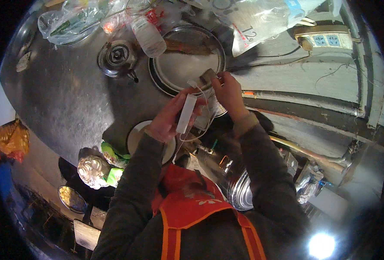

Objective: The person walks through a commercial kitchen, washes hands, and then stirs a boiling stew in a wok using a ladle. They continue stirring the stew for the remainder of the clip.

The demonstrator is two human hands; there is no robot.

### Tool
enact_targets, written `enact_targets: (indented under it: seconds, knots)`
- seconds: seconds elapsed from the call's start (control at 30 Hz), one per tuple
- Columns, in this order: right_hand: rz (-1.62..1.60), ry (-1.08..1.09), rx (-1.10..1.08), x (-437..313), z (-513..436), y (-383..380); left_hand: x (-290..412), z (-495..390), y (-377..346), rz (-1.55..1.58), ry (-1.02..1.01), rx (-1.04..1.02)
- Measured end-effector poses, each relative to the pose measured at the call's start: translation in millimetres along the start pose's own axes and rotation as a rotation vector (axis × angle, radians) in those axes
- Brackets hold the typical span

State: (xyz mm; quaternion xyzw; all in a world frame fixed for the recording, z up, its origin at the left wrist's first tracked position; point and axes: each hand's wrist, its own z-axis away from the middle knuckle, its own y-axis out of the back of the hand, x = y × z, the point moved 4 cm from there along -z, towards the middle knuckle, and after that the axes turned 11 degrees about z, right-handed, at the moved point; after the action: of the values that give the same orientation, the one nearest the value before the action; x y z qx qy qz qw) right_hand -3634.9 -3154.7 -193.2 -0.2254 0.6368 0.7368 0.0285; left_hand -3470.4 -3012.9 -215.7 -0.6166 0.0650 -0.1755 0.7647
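My left hand (166, 115) holds a slim white rectangular device (186, 112), possibly a power bank, tilted over the table's edge. A thin white cable (195, 139) loops below it, and a small white plug end (192, 83) shows by the left fingertips. Between the fingers of my right hand (230, 92) is a small grey-brown block (207, 76), whose exact kind I cannot tell. Both hands are at the near rim of a large round metal tray (187, 70). A wooden strip (190, 47) lies across that tray.
Left of the tray stands a metal kettle (117, 58). A clear plastic bottle (149, 39) overlaps the tray's edge, with plastic bags (72, 26) behind. On the right wall hang a socket strip (326, 39) and pipes (302, 100). A round pale lid or plate (136, 138) lies under my left forearm.
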Motion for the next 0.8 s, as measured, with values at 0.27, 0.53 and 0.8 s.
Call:
enact_targets:
  seconds: [0.27, 0.53, 0.8]
  knots:
    - [0.309, -0.302, -0.142, 28.8, -42.6, -56.9, 5.3, -5.3, 2.9, -0.062, 0.005, -0.049]
    - [-0.242, -0.267, -0.053, 19.4, -52.2, -67.1, 4.1, 0.0, 0.0, -0.154, -0.015, 0.002]
    - [-1.864, -0.454, -0.529, 16.3, 43.8, 47.4, -26.1, -0.8, -50.5, -0.506, 0.091, -0.051]
